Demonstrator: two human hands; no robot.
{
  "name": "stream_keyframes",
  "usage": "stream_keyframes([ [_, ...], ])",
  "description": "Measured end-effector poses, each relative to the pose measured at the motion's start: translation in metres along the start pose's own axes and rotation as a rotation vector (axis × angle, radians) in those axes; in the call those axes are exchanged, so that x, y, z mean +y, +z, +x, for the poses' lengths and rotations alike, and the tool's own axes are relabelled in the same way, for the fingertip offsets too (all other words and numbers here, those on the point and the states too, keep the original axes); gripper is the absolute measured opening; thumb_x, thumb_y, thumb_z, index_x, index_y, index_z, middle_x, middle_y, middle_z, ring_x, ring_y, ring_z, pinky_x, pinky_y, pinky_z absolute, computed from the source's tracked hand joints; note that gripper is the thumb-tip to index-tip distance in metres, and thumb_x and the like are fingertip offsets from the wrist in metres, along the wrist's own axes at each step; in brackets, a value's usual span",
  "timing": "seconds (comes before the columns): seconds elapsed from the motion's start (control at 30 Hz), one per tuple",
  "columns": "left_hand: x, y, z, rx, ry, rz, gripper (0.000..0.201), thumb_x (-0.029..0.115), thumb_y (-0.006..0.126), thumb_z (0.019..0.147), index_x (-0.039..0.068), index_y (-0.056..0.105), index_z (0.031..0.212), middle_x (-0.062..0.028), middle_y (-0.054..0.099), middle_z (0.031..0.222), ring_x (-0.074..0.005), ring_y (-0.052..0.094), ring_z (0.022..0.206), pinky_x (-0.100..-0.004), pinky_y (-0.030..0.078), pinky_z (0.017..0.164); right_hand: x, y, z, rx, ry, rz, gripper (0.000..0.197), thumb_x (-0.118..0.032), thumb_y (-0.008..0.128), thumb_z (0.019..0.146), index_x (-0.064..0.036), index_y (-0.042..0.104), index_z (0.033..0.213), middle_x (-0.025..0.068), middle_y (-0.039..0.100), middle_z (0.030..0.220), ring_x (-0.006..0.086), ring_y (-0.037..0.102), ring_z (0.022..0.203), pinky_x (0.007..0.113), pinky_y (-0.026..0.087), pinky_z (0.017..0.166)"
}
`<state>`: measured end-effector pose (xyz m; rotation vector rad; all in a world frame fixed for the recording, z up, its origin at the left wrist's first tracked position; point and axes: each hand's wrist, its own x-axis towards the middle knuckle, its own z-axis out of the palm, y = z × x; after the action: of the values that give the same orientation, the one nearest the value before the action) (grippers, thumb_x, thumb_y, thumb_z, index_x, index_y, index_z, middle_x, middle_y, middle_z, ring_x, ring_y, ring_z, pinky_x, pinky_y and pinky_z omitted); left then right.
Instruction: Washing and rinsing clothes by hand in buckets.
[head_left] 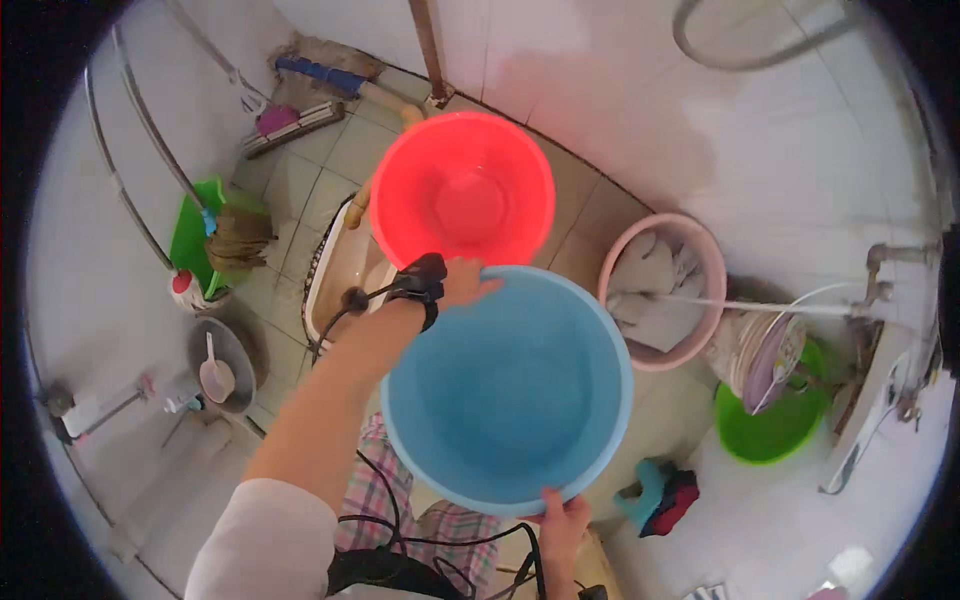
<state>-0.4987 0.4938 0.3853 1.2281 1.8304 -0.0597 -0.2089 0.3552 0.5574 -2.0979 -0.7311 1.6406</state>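
Pale walls (640,110) enclose tiled floor (298,185) beneath the blue basin (510,390).

Bucket (716,282) stands right of basin (510,385) — bowl (232,342) left.

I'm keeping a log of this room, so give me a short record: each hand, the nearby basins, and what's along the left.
left hand: at the far rim of the blue basin, grip unclear
right hand: on the near rim, thumb over the edge
blue basin: between the hands
red basin: just beyond it
pink basin: to the right, pale contents
left side: green bucket, grey bowl with ladle
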Motion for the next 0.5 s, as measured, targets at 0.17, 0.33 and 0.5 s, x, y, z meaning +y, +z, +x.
stream_keyframes([
  [0.17, -0.032, -0.006, 0.019, 0.196, 0.007, -0.177, 0.060, 0.050, 0.046, 0.075, 0.003, 0.045, 0.112, -0.0240, 0.047, 0.110, -0.0329, 0.049, 0.099, -0.0428, 0.038, 0.085, -0.060, 0.046, -0.012, -0.030, -0.010, -0.062, 0.022, -0.008, 0.053, 0.075, 0.0095, 0.051, 0.088, 0.0117, 0.056, 0.080, 0.0187, 0.057, 0.063, 0.031, 0.053, 0.048],
  [0.33, 0.015, -0.017, -0.055, 0.254, 0.350, -0.081, 0.076, 0.053, 0.054, 0.068, -0.006, 0.040, 0.115, -0.0264, 0.034, 0.122, -0.0396, 0.034, 0.112, -0.0448, 0.033, 0.090, -0.079, 0.052, -0.006, 0.033, -0.066, -0.055, 0.022, -0.010, 0.053, 0.075, 0.0095, 0.051, 0.086, 0.0124, 0.057, 0.080, 0.0192, 0.058, 0.060, 0.030, 0.053, 0.047],
  [0.5, 0.028, -0.018, -0.141, -0.242, 0.696, -0.343, 0.060, 0.047, 0.059, 0.064, -0.006, 0.055, 0.092, -0.0243, 0.053, 0.092, -0.0351, 0.054, 0.085, -0.0416, 0.044, 0.070, -0.095, 0.077, 0.015, 0.009, -0.019, -0.082, 0.026, -0.013, 0.054, 0.076, 0.0081, 0.050, 0.090, 0.0118, 0.057, 0.081, 0.0183, 0.058, 0.063, 0.030, 0.052, 0.046],
])
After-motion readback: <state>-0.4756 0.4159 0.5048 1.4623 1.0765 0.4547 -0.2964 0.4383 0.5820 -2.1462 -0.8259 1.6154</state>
